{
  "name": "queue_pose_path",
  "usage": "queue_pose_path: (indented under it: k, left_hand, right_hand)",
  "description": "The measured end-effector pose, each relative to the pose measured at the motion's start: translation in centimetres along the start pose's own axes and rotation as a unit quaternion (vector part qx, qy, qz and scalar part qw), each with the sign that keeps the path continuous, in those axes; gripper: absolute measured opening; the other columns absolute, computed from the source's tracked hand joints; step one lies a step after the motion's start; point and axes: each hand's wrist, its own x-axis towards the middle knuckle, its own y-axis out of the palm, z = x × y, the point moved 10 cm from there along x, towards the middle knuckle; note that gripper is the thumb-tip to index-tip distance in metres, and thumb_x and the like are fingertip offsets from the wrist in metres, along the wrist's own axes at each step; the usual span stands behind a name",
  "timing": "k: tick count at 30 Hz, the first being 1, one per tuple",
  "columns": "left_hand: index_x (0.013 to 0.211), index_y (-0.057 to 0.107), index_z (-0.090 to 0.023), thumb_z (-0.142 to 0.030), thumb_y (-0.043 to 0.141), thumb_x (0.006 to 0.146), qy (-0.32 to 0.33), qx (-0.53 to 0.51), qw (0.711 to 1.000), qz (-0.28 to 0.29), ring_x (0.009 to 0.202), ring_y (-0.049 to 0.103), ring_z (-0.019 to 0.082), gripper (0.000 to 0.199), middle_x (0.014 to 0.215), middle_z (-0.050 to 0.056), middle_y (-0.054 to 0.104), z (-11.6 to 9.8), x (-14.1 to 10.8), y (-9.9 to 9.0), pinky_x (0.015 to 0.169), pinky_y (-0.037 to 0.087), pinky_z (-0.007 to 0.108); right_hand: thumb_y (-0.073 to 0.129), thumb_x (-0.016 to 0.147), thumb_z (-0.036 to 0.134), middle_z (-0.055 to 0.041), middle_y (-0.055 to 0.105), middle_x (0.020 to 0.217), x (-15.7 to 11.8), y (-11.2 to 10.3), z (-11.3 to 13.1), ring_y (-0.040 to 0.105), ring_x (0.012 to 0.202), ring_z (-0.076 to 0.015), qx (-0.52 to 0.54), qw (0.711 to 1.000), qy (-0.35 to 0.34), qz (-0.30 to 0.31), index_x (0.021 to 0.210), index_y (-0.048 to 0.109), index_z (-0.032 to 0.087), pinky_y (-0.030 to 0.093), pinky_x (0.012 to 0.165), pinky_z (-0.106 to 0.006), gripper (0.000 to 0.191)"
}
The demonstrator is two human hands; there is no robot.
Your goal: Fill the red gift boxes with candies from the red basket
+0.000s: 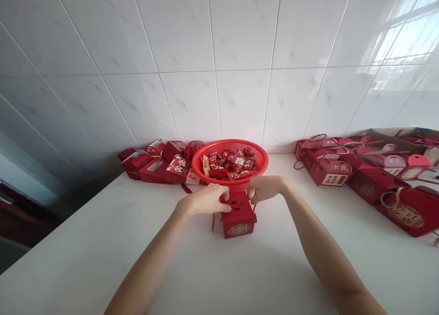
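A small red candy box [239, 216] stands on the white tabletop in front of me, two dark holes in its top and a gold round print on its front. My left hand [207, 200] grips its left upper edge, thumb and fingers on the top. At the right rear corner my right hand [265, 188] is closed, fingertips pinched by the red cord [255, 213] that hangs down the box's side. Its fingertips are partly hidden. A pale strip of cord or ribbon [214, 222] shows beside the box's left side.
Right behind the box sits a red plastic basket [230, 143] filled with wrapped candies [233, 165]. Several red boxes [156, 168] are grouped on the left. Many more handled boxes [331, 171] and an open carton [394, 134] stand on the right. A tiled wall [240, 104] closes the back.
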Motion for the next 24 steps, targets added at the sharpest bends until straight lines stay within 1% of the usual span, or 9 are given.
queue_pose_path:
  k: [3, 6, 8, 11, 14, 18, 20, 21, 24]
  left_hand:
    - [0.085, 0.054, -0.022, -0.046, 0.068, 0.072, -0.009, -0.006, 1.0, 0.021, 0.084, 0.059, 0.022, 0.031, 0.096, 0.003, 0.062, 0.7, 0.6, 0.3, 0.06, 0.038, 0.027]
    - [0.084, 0.051, -0.022, -0.044, 0.07, 0.07, -0.007, -0.027, 0.999, 0.035, 0.08, 0.061, 0.021, 0.033, 0.093, 0.002, 0.063, 0.8, 0.8, 0.6, 0.058, 0.039, 0.027]
    - [0.083, 0.049, -0.022, -0.042, 0.07, 0.07, -0.011, -0.046, 0.998, 0.04, 0.074, 0.062, 0.02, 0.031, 0.088, 0.001, 0.063, 0.9, 0.8, 0.8, 0.056, 0.039, 0.027]
    - [0.082, 0.05, -0.022, -0.04, 0.07, 0.07, -0.02, -0.05, 0.998, 0.032, 0.072, 0.062, 0.02, 0.029, 0.083, 0.0, 0.063, 1.0, 0.8, 0.9, 0.056, 0.038, 0.027]
    - [0.082, 0.055, -0.022, -0.043, 0.071, 0.07, -0.026, -0.034, 0.999, 0.011, 0.082, 0.063, 0.022, 0.03, 0.091, 0.002, 0.063, 1.1, 0.8, 0.7, 0.06, 0.04, 0.028]
    - [0.088, 0.061, -0.021, -0.045, 0.073, 0.071, -0.002, -0.081, 0.996, -0.03, 0.094, 0.062, 0.026, 0.032, 0.097, 0.004, 0.065, 0.2, -0.2, -0.9, 0.071, 0.046, 0.032]
    - [0.102, 0.061, -0.022, -0.048, 0.07, 0.075, 0.044, -0.192, 0.98, -0.041, 0.09, 0.064, 0.024, 0.039, 0.091, 0.003, 0.066, -1.1, -1.5, -2.2, 0.076, 0.049, 0.034]
    - [0.11, 0.059, -0.022, -0.051, 0.067, 0.079, 0.076, -0.263, 0.961, -0.046, 0.089, 0.065, 0.023, 0.043, 0.09, 0.003, 0.066, -1.8, -2.3, -3.0, 0.079, 0.05, 0.036]
    - [0.124, 0.053, -0.022, -0.052, 0.064, 0.085, 0.177, -0.43, 0.881, -0.088, 0.103, 0.064, 0.024, 0.051, 0.111, 0.008, 0.065, -3.7, -4.8, -5.9, 0.092, 0.051, 0.041]
  right_hand:
    - [0.079, 0.062, 0.035, -0.0029, 0.075, 0.083, 1.0, 1.0, -0.9, 0.068, 0.078, -0.0194, 0.006, 0.999, 0.013, 0.042, 0.073, 0.074, 0.018, 0.046, 0.06, -0.025, 0.021]
    - [0.084, 0.055, 0.038, -0.0004, 0.071, 0.068, 1.7, 0.7, -1.2, 0.066, 0.069, -0.018, 0.005, 0.999, 0.025, 0.028, 0.062, 0.068, 0.018, 0.044, 0.056, -0.024, 0.026]
    - [0.081, 0.057, 0.03, 0.0003, 0.069, 0.064, 1.4, 0.0, -1.1, 0.065, 0.067, -0.0176, 0.027, 0.999, 0.033, 0.001, 0.058, 0.063, 0.018, 0.043, 0.054, -0.024, 0.022]
    - [0.071, 0.063, 0.02, 0.0016, 0.065, 0.057, -0.2, -1.4, -0.5, 0.065, 0.061, -0.0162, 0.148, 0.987, 0.035, -0.045, 0.057, 0.055, 0.019, 0.044, 0.053, -0.024, 0.017]
    - [0.068, 0.068, 0.023, 0.0027, 0.062, 0.054, -2.3, -3.3, 0.8, 0.061, 0.053, -0.0138, 0.28, 0.955, 0.002, -0.101, 0.063, 0.054, 0.019, 0.046, 0.055, -0.025, 0.015]
    - [0.072, 0.072, 0.03, 0.0042, 0.062, 0.056, -4.2, -5.2, 2.2, 0.06, 0.056, -0.0131, 0.336, 0.926, -0.034, -0.166, 0.083, 0.06, 0.019, 0.048, 0.06, -0.027, 0.02]
    - [0.072, 0.075, 0.033, 0.0037, 0.063, 0.061, -4.8, -5.6, 2.9, 0.062, 0.062, -0.0139, 0.347, 0.919, -0.054, -0.18, 0.093, 0.061, 0.019, 0.05, 0.065, -0.029, 0.025]
    - [0.072, 0.077, 0.036, 0.0029, 0.064, 0.064, -5.0, -5.8, 3.3, 0.062, 0.065, -0.0142, 0.348, 0.917, -0.065, -0.182, 0.094, 0.061, 0.019, 0.05, 0.067, -0.029, 0.027]
    - [0.072, 0.08, 0.045, -0.0002, 0.064, 0.073, -5.5, -6.1, 3.9, 0.062, 0.07, -0.0146, 0.343, 0.915, -0.091, -0.194, 0.09, 0.061, 0.018, 0.051, 0.068, -0.03, 0.03]
